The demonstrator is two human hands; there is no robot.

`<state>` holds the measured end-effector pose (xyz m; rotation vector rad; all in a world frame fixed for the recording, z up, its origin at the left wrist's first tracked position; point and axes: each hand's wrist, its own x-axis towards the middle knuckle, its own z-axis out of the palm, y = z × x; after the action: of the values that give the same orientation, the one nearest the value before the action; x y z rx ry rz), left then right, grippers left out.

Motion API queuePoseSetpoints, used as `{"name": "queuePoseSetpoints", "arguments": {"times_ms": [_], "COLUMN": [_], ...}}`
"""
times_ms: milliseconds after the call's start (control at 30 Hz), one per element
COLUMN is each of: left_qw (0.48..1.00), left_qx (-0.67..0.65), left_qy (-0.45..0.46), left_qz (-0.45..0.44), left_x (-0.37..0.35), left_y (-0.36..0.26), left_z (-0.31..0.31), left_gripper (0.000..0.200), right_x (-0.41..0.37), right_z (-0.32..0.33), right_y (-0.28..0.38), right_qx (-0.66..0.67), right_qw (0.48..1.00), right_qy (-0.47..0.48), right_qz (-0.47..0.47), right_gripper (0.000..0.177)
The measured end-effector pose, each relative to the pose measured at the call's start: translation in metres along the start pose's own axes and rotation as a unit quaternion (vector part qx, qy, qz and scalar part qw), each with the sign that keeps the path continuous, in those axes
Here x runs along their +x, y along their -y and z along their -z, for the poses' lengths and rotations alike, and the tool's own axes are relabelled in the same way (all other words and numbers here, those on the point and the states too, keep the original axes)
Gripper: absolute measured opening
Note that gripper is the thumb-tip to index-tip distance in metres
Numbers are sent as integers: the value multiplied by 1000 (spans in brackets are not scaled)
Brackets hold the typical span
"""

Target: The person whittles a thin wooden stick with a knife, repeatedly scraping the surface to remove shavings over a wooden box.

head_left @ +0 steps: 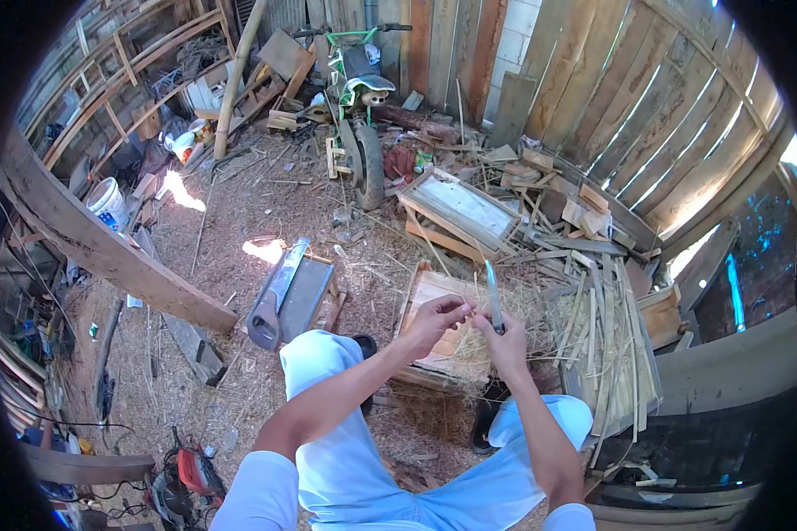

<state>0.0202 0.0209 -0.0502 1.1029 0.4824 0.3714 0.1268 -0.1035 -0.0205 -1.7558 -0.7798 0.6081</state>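
My right hand (505, 345) is closed around a knife (492, 292), its blade pointing up and away from me. Close beside it, my left hand (436, 324) has its fingers pinched together; whatever sits between them is too small to make out. Both hands are above a low wooden box (429, 285) between my knees, with thin shavings lying on and around its right side. To the left, a hand saw (279, 296) rests along a small low bench (306, 288).
Long thin wood strips (607, 345) are piled at my right. Behind the box lies a framed wooden panel (460, 208) near scrap wood. A motorbike (363, 115) stands at the back. On the left are a slanting wooden beam (106, 234), a white bucket (106, 202) and a red power tool (199, 472).
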Motion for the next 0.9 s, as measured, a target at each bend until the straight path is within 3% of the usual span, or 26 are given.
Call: {"name": "queuePoseSetpoints", "arguments": {"times_ms": [200,333,433,900], "left_qw": [1000,990,979,958], "left_qx": [2,-77,-117,-92], "left_qy": [14,-51,-96,-156], "left_qz": [-24,-102,-138,-224], "left_x": [2,15,14,2], "left_y": [-5,-33,-55,-73], "left_z": [-2,16,36,53], "left_gripper": [22,19,17,16], "right_x": [-5,-8,-9,-7], "right_z": [10,19,26,31], "right_y": [-4,-4,-4,-12], "right_qx": [-4,-34,-42,-93], "right_qw": [1000,999,998,995], "right_qy": [12,17,25,-36], "right_qz": [-22,-3,-45,28], "right_gripper": [18,18,17,19]}}
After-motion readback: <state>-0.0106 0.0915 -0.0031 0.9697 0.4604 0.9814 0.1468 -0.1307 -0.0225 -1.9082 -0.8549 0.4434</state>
